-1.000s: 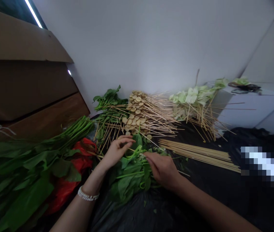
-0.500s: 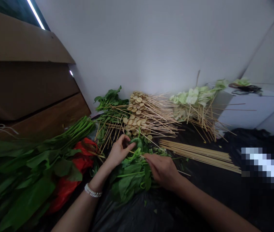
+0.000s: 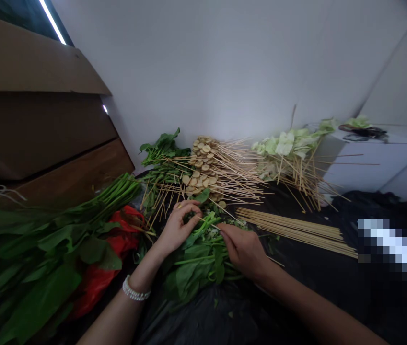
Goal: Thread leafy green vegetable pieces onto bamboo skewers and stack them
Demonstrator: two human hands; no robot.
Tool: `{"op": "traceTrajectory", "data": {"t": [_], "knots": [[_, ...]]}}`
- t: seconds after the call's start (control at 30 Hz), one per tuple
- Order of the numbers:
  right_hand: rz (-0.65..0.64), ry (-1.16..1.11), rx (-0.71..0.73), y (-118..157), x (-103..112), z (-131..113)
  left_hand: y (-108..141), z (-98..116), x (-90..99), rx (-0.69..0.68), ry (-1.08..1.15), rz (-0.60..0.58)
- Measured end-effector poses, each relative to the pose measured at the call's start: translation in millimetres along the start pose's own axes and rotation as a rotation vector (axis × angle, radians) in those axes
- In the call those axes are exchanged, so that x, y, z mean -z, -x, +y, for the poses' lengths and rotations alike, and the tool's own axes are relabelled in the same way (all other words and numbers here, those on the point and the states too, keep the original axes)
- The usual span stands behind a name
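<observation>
My left hand (image 3: 179, 228) is closed, its thumb and fingers pinching a leafy green (image 3: 202, 195) whose leaf shows beyond the knuckles. My right hand (image 3: 245, 247) grips a thin wooden skewer (image 3: 215, 226); its tip side points left toward my left fingers, and its back end shows past the right wrist. Whether the skewer pierces the green is hidden by the left fingers. Below both hands lies a heap of loose leafy greens (image 3: 192, 263) on black plastic sheeting (image 3: 203, 318).
Skewered greens (image 3: 163, 148), skewered potato slices (image 3: 205, 155) and skewered cabbage pieces (image 3: 285, 143) are piled along the wall. Bare skewers (image 3: 296, 230) lie at right. Long-stemmed greens (image 3: 55, 244) rest on a red bag (image 3: 98, 287) at left, near a cardboard box (image 3: 38, 129).
My left fingers have folded over the green, and its leaf now sticks out beyond them. My right hand has shifted slightly right with the skewer.
</observation>
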State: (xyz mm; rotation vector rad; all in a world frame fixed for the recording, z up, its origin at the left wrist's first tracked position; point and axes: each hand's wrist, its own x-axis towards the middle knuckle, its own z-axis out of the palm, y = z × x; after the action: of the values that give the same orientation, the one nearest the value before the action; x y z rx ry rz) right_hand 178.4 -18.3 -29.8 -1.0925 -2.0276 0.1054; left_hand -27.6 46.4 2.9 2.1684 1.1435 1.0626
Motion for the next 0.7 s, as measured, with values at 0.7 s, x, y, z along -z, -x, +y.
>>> {"op": "traceTrajectory", "data": {"t": [0.7], "knots": [[0.136, -0.020, 0.032, -3, 5, -2, 3, 15, 7.2, -0.027, 0.169, 0.156]]}}
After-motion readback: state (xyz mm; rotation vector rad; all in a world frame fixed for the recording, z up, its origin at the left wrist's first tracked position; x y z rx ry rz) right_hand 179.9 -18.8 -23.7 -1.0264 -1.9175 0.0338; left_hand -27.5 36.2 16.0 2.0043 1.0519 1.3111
